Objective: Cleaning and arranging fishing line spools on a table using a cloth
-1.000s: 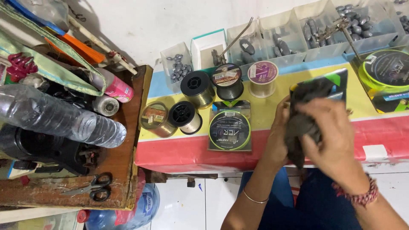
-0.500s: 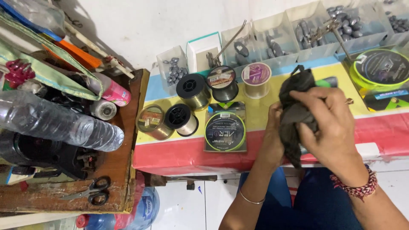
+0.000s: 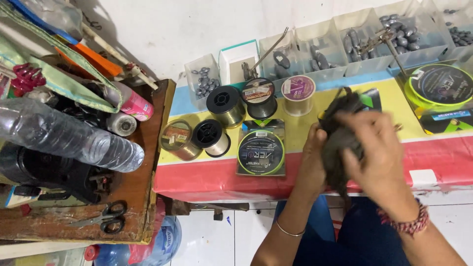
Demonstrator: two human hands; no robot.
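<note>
Both my hands hold a dark, crumpled bundle of cloth or netting above the front edge of a yellow, blue and red table. My left hand grips it from the left side. My right hand lies over its right side, fingers curled on it and blurred by motion. A thin bangle is on my left wrist and a red beaded bracelet on my right.
Several spools of fishing line and a flat packaged line lie left of my hands. Clear bins of lead sinkers line the wall. A cluttered wooden bench with plastic bottles and scissors stands at the left.
My hands and the dark bundle have shifted on the table edge, and my right hand has moved across the bundle. The camera view has drifted slightly.
</note>
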